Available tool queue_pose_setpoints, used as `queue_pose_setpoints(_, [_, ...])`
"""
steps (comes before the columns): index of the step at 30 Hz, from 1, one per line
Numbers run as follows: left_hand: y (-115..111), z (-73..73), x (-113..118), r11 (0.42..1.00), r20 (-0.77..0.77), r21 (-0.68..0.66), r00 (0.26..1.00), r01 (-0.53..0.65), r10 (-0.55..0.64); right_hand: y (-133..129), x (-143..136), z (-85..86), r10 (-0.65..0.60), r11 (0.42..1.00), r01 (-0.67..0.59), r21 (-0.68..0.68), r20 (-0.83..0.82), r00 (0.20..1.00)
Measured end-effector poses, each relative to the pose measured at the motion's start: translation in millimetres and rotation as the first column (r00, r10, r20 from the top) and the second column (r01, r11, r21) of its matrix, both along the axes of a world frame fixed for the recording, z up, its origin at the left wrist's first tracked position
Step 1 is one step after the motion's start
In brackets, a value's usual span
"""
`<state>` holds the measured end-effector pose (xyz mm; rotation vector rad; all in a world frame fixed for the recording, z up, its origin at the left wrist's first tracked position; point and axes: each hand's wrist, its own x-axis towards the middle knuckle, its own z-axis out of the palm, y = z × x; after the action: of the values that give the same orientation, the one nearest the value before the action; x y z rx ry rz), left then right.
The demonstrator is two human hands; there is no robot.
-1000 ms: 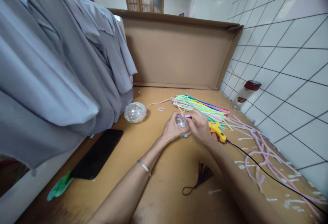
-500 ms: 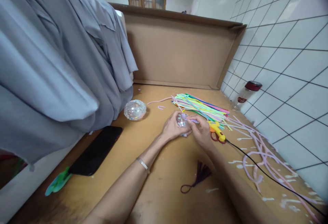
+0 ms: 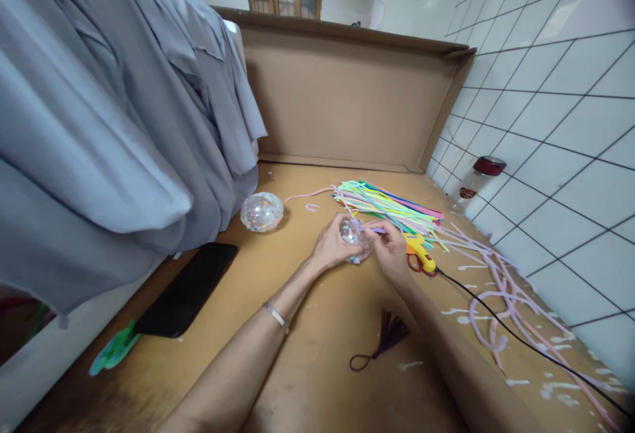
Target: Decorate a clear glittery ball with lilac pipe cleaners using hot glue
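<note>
My left hand (image 3: 331, 245) is wrapped round a clear, beaded half-ball (image 3: 353, 235), its fingers curled on the left and near side. A purple pipe cleaner (image 3: 373, 229) runs along the half-ball's upper rim, and my right hand (image 3: 389, 248) pinches it between thumb and fingers. A second clear half-ball (image 3: 262, 212) rests on the table to the left. Just right of my right hand lies a yellow glue gun (image 3: 421, 252), with reddish scissor handles (image 3: 413, 264) partly under it. Behind the hands is a bundle of coloured pipe cleaners (image 3: 391, 207).
A black phone (image 3: 187, 291) and a green item (image 3: 113, 352) lie at the left. Nearer me is a dark tassel (image 3: 385, 339). Loose pipe cleaners (image 3: 501, 294) and a black cord (image 3: 489, 314) trail along the right. A red-lidded bottle (image 3: 476, 185) stands by the tiled wall; a cardboard panel (image 3: 347, 96) stands behind.
My right hand's fingers have shifted slightly along the purple pipe cleaner, away from the half-ball's top, uncovering more of it. My left hand keeps its hold, with little movement.
</note>
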<state>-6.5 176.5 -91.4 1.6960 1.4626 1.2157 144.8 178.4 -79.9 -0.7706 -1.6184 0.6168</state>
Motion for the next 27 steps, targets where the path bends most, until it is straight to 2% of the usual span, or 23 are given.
queue_pose_setpoints(10, [-1.4, 2.7, 0.5, 1.000, 0.000, -0.006, 1.000, -0.006, 0.006, -2.8, 0.3, 0.6, -0.005, 0.997, -0.001, 0.079, 0.073, 0.997])
queue_pose_setpoints(18, [-0.3, -0.6, -0.1, 1.000, 0.024, 0.004, 1.000, 0.009, -0.009, -4.5, 0.2, -1.9, 0.002, 0.985, -0.024, 0.172, 0.130, 0.992])
queue_pose_setpoints(27, [-1.2, 1.0, 1.9, 1.000, 0.001, -0.004, 1.000, -0.004, 0.004, -5.5, -0.3, -3.7, -0.014, 0.989, 0.000, 0.150, 0.094, 0.995])
